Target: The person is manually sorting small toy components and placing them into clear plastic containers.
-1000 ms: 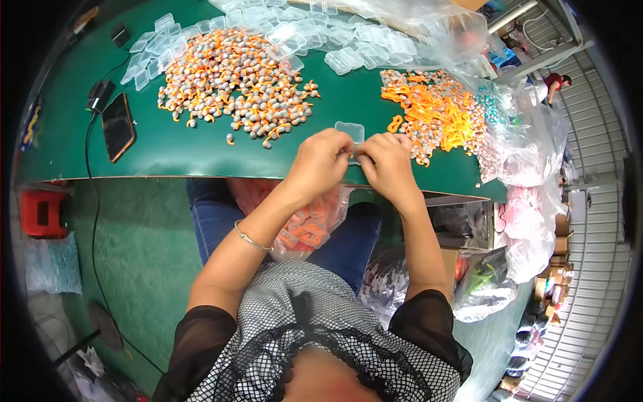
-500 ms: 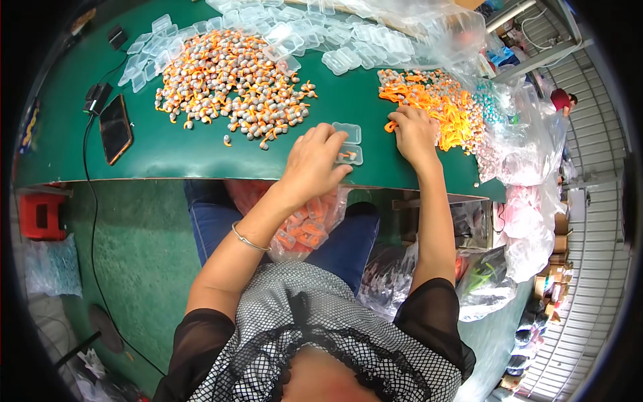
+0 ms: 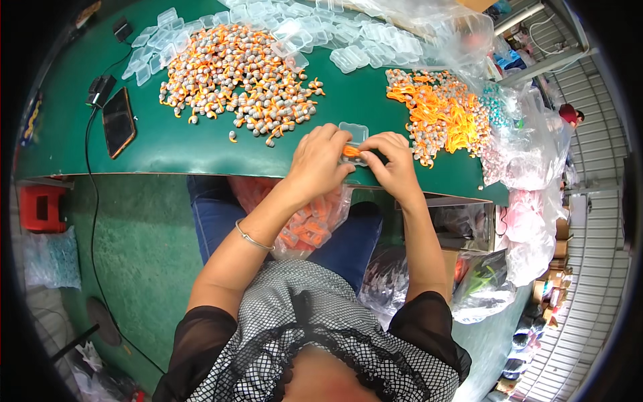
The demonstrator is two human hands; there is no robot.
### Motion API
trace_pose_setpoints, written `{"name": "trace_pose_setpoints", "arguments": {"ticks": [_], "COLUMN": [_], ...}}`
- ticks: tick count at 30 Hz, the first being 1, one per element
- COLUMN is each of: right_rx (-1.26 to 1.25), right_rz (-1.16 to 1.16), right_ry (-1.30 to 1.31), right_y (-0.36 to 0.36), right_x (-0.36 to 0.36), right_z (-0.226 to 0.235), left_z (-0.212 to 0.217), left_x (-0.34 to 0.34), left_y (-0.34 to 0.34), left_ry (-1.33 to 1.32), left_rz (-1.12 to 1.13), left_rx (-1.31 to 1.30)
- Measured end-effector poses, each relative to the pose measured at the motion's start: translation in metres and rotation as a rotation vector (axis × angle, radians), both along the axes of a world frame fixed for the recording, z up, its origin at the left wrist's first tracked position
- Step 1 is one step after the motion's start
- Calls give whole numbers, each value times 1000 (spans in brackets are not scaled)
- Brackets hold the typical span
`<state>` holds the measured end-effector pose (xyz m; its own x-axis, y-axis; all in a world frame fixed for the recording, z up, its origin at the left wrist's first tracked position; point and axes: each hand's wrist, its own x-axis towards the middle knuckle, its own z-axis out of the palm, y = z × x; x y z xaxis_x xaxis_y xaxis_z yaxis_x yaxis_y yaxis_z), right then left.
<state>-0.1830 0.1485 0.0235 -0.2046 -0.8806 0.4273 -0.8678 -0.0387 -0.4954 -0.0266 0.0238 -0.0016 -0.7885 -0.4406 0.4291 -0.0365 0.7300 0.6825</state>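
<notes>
My left hand (image 3: 319,161) and my right hand (image 3: 393,163) meet over a small clear plastic case (image 3: 353,132) lying open at the near edge of the green table (image 3: 194,144). Both hands pinch an orange piece (image 3: 350,151) into the case's lower half. A big heap of grey and orange earplugs (image 3: 240,72) lies to the left of my hands. A second heap of orange corded pieces (image 3: 437,115) lies to the right.
Several empty clear cases (image 3: 335,30) lie along the table's far side. A dark phone (image 3: 118,122) with a cable rests at the left. A clear bag of filled cases (image 3: 309,224) sits on my lap. Plastic bags (image 3: 529,201) pile up at the right.
My right hand went out to the orange heap on the right and came back to the case. Both hands are together on it again with an orange piece.
</notes>
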Motion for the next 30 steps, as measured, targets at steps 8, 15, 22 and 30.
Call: {"name": "trace_pose_setpoints", "arguments": {"ticks": [8,15,22,30], "right_rx": [15,-16,-73,118], "right_rz": [-162,-87,91,134], "right_ry": [51,-105,0,-332], "right_y": [-16,-11,8,-3], "right_x": [-18,-17,4,9], "right_z": [-5,-6,2,-2], "left_z": [0,2,-5,-6], "left_x": [0,0,0,10], "left_y": [0,2,1,-5], "left_ry": [-9,38,20,139], "left_rz": [3,21,2,-31], "left_rx": [-20,69,-68,79]}}
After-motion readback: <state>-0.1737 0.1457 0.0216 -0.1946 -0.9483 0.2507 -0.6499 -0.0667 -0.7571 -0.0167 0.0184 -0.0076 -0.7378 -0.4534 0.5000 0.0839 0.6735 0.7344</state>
